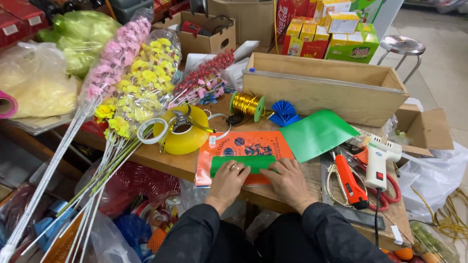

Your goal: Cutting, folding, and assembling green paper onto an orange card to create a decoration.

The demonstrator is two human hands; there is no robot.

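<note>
Both hands lie flat, fingers together and pressing down, gripping nothing. The left hand and right hand rest side by side on a folded strip of green paper, near the table's front edge. The strip's long axis runs left to right, directly under the fingertips of both hands, so neither is nearer. It lies on an orange printed plastic sheet. A larger green paper sheet lies beyond the right hand, towards the wooden box at the back.
</note>
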